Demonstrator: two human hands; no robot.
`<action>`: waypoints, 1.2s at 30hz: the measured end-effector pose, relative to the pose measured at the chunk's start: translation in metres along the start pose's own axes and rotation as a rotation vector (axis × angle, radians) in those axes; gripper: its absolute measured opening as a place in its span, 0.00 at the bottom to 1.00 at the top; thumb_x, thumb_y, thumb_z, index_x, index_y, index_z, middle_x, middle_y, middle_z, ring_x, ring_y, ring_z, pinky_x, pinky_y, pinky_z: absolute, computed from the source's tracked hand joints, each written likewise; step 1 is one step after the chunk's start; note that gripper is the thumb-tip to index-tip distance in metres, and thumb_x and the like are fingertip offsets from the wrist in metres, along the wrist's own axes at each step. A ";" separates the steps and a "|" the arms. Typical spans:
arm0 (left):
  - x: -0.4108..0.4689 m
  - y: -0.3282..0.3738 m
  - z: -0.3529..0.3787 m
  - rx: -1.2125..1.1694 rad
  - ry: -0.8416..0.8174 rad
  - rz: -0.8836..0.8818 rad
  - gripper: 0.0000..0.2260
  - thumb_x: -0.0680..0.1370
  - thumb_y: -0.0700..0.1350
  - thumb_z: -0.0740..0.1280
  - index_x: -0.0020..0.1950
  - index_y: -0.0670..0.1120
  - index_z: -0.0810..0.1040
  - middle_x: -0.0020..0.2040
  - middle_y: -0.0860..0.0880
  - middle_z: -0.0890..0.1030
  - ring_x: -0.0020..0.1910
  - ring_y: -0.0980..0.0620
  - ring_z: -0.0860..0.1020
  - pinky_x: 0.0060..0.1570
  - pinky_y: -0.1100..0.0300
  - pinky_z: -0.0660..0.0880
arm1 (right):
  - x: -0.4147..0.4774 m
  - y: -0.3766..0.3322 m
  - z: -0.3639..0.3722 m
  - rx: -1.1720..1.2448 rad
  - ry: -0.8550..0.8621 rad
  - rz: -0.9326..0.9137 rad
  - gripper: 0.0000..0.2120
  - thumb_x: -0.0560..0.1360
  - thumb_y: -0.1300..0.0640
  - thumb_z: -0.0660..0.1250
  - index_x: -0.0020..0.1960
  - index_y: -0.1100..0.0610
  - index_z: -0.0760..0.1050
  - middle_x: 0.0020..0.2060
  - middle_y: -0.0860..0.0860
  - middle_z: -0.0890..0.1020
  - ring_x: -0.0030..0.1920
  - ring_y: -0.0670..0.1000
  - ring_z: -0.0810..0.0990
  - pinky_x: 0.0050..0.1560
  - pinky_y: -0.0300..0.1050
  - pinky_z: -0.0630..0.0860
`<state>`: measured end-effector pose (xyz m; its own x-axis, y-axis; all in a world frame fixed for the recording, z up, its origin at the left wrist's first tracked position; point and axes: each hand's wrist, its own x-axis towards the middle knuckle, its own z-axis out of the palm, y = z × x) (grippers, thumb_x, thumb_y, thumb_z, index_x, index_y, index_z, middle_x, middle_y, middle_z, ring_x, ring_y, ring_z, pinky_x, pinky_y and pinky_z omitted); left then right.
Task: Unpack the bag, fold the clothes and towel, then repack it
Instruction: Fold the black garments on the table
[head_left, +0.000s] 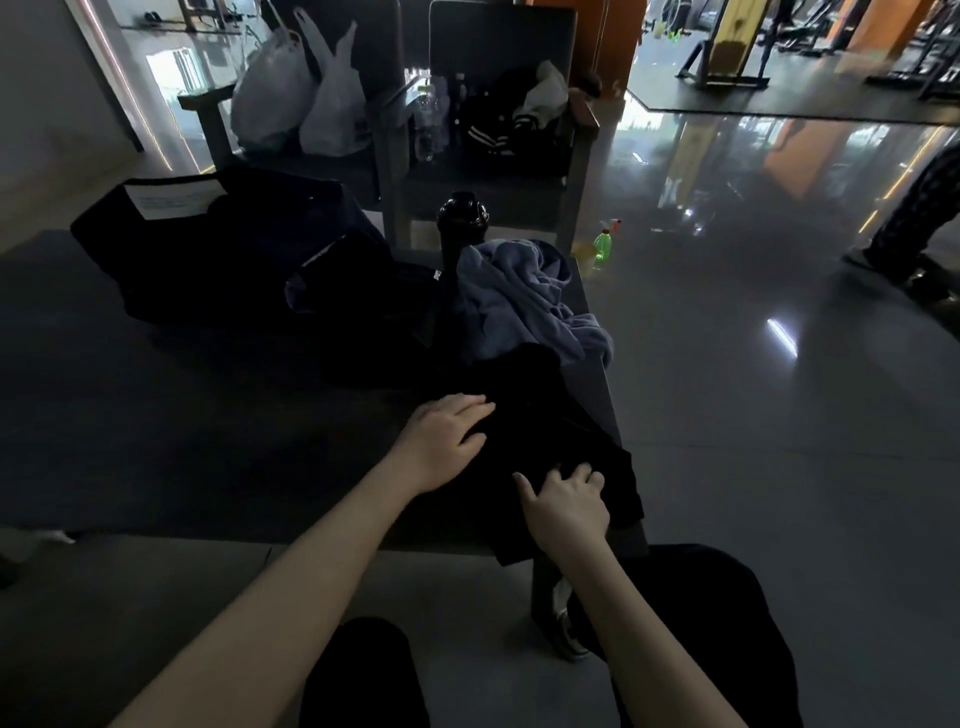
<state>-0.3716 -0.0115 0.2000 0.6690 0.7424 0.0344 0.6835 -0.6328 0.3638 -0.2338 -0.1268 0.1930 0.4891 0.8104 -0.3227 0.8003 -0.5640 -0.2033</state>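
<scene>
Head view, dim light. Dark grey table (156, 415) fills the left and middle of the frame.

Black crumpled garment (550, 410) lies at the near right corner of the table, one end hanging over the near edge. Left hand (441, 436) rests flat on the garment's left side with fingers fairly straight and together, so the grip is open. Right hand (566, 506) is on the garment's near part, close to the near edge. Its fingers are bent with the tips on the cloth and the thumb stuck out to the left. Cannot tell if this grip actually pinches the fabric.

Blue-grey crumpled towel (524, 301) sits along the right edge just behind the garment, touching it. Black round-lidded bottle (462, 223) stands upright at the far right corner, right behind the towel.

Dark navy soft bag (234, 249) lies along the far edge, left of the bottle, with a white paper sheet (174, 200) on top of it. Dark cloth with a bluish inner side (353, 291) lies between the bag and the towel; too dark to say what it is.

Beyond the table stand two dark chairs. The left one holds white plastic bags (301, 98), the right one black clothes with white stripes (498, 130). Green spray bottle (602, 249) stands on the glossy floor past the table's far right corner.
</scene>
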 end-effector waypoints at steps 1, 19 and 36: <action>-0.013 0.003 0.002 0.036 0.048 0.086 0.24 0.79 0.56 0.56 0.74 0.51 0.65 0.75 0.53 0.64 0.75 0.53 0.59 0.72 0.56 0.55 | 0.002 0.001 0.000 0.018 0.001 0.010 0.32 0.79 0.37 0.47 0.71 0.59 0.64 0.72 0.62 0.58 0.72 0.60 0.55 0.61 0.51 0.69; -0.081 0.043 0.055 0.221 0.112 0.211 0.24 0.58 0.43 0.79 0.53 0.47 0.83 0.50 0.49 0.83 0.50 0.49 0.82 0.52 0.56 0.77 | -0.003 0.086 0.004 -0.036 0.046 -0.375 0.29 0.77 0.36 0.54 0.75 0.46 0.60 0.76 0.46 0.56 0.76 0.49 0.52 0.73 0.48 0.51; -0.091 -0.002 -0.003 -0.791 -0.124 -0.287 0.09 0.79 0.40 0.64 0.53 0.53 0.76 0.51 0.57 0.80 0.51 0.62 0.77 0.54 0.66 0.70 | 0.001 0.103 0.011 0.382 0.219 -0.569 0.04 0.73 0.57 0.72 0.46 0.56 0.84 0.46 0.49 0.83 0.53 0.46 0.75 0.55 0.45 0.73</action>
<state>-0.4346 -0.0769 0.1990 0.5595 0.7920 -0.2443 0.4575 -0.0494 0.8878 -0.1546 -0.1851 0.1620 0.1223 0.9859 0.1142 0.7939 -0.0281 -0.6074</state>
